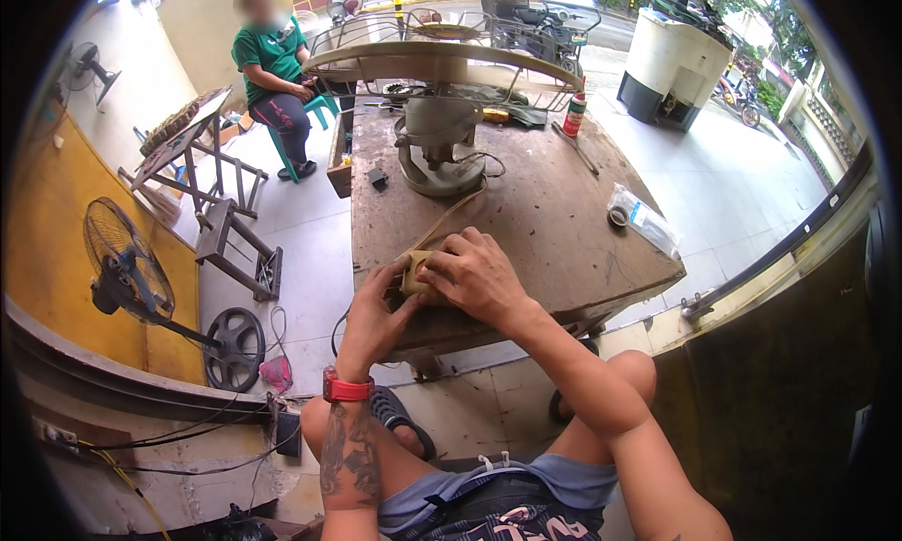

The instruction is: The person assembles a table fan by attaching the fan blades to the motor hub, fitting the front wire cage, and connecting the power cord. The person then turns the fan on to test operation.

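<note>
At the near edge of the wooden table (550,231), my left hand (376,311) grips a small tan box (412,276) from its left side. My right hand (476,275) is closed over the box's top and right side, fingertips pressed against it. What those fingertips pinch, if anything, is hidden. A tan cord (449,212) runs from near the box toward a large old fan. The fan's greenish-grey motor and base (442,137) stand on the table beyond my hands, with its wide wire cage (442,62) lying level on top.
A red can (574,115), a thin metal tool (581,152), a tape roll (617,216) and a plastic packet (648,224) lie along the table's right. A small black block (377,178) sits left of the fan. At left are a stand fan (132,264) and a seated person (272,71).
</note>
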`<action>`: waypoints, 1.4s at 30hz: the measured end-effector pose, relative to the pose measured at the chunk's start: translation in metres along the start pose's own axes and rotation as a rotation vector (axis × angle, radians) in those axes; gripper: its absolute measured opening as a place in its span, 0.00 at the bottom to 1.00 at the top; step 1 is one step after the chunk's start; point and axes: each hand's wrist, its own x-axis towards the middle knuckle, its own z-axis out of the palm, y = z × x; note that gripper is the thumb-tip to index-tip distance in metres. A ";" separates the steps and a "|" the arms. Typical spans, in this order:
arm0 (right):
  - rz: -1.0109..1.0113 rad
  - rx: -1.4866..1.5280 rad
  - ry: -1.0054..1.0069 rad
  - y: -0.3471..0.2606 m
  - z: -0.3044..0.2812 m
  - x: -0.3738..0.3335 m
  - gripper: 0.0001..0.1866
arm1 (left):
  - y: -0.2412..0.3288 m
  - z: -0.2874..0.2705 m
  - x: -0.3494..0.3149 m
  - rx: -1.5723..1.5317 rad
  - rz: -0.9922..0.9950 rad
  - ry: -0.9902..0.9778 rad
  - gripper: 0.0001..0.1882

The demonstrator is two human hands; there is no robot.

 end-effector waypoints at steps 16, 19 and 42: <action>0.009 -0.033 0.061 -0.016 0.011 -0.004 0.10 | 0.009 0.002 -0.002 0.115 0.024 0.035 0.30; 0.000 -0.036 0.089 -0.015 0.012 -0.003 0.10 | 0.009 0.002 -0.002 0.101 0.026 0.035 0.30; -0.008 -0.019 0.109 -0.014 0.012 -0.001 0.10 | 0.011 0.002 -0.003 0.088 0.020 0.029 0.30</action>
